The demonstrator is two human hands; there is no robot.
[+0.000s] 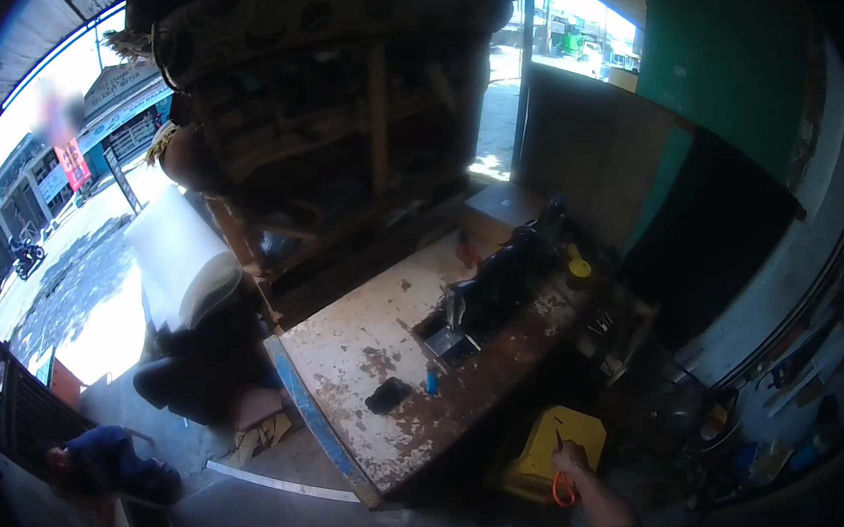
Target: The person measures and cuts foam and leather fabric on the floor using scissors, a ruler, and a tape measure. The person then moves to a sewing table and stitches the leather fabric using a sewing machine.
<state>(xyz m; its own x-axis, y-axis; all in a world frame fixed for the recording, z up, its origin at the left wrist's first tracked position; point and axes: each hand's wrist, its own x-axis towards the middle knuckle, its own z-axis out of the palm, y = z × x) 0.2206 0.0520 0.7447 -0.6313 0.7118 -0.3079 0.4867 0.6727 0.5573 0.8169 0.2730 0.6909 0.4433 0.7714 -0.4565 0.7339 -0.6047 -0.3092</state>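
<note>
Outside, at the far left, a red banner (71, 165) carries pale lettering too blurred to read, and the sign on the building (134, 88) behind it has letters too small to make out with any certainty. A motorbike (26, 254) stands below them. Nearer, a dark blue bundle (118, 463) lies low on the left, and a pale strip (282, 482) runs along the floor toward the near corner of the worn tabletop (352, 323).

That tabletop has a blue band (318, 420) along its left edge. Between this edge and the sewing machine (502, 271) are a dark patch (388, 395), either a scrap or a hole, and, just to its right, a small blue item (432, 381). The machine sits toward the far right corner, with a yellow round thing (579, 267) beside it. No brand can be read on the machine.

Right of the tabletop's long near edge, the right hand (577, 460) is closed around scissors (564, 490), their orange loops below the fist and the dark tip above, over a yellow stool (583, 430). The left hand is out of view, so its state cannot be told. The scissors are in hand, but no cloth shows between their blades; how much cutting or sewing is done or left cannot be judged.
</note>
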